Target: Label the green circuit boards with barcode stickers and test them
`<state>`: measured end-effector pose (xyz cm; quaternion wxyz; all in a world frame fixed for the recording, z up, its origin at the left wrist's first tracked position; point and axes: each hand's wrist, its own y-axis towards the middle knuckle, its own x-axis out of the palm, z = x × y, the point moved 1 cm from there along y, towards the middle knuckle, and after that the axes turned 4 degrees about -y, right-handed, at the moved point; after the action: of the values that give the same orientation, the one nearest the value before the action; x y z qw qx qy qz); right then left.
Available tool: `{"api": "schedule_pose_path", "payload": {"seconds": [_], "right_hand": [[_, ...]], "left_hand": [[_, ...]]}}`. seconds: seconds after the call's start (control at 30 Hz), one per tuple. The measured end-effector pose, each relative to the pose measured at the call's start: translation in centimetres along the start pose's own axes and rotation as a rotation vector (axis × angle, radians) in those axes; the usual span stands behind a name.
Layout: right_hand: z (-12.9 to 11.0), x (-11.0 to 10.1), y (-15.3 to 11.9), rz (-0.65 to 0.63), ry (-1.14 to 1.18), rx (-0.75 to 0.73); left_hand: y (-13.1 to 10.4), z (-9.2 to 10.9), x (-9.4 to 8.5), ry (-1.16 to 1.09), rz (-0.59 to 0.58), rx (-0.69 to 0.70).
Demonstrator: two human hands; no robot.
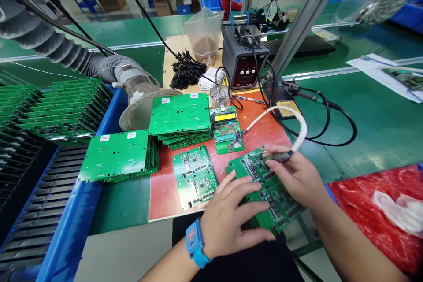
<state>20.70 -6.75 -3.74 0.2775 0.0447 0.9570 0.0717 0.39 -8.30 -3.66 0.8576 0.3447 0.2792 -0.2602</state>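
Note:
A green circuit board [264,216] with two four-digit displays lies under my hands at the front edge of the red mat. My left hand [228,220], with a blue band on its wrist, rests over the board's left side, fingers spread. Between thumb and fingers of my right hand [297,178] is a dark probe [279,157], its tip at the board's upper part. From the probe a white-wrapped cable [301,128] curves back to a small programmer board [228,130] with a yellow display. Another circuit board [194,178] lies left of my hands, component side up.
Stacks of green boards [180,114] stand left of the programmer, beside a fume duct [139,101]. A blue rack [82,194] holds several upright boards. Behind are a soldering station [244,59], black parts [187,70] and a plastic bag [205,31]. Red plastic [373,198] lies right.

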Motion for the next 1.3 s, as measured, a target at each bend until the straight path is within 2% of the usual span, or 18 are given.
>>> {"api": "schedule_pose_path", "payload": {"seconds": [0.13,0.3,0.47,0.6,0.7,1.0,1.3], "right_hand": [[0.0,0.0,0.1,0.009,-0.011,-0.017],[-0.1,-0.1,0.2,0.013,0.011,-0.018],[-0.9,-1.7,-1.9,0.057,0.151,-0.005],[-0.9,-2.9,-4.2,-0.034,0.028,0.001],[-0.6,-3.1,-5.0,-0.070,-0.066,-0.015],[-0.9,-3.3,-4.8,-0.133,-0.164,-0.092],[-0.5,-3.7,-4.9,-0.165,-0.176,-0.077]], "left_hand": [[0.0,0.2,0.4,0.026,0.049,0.024],[0.0,0.6,0.6,0.070,0.034,-0.009],[0.4,1.0,0.1,0.077,-0.019,-0.027],[0.7,1.2,-0.3,0.070,-0.077,-0.031],[0.9,1.2,-0.4,0.064,-0.087,-0.035],[0.9,1.2,-0.5,0.050,-0.091,-0.049],[0.9,1.1,-0.5,0.050,-0.092,-0.058]]}}
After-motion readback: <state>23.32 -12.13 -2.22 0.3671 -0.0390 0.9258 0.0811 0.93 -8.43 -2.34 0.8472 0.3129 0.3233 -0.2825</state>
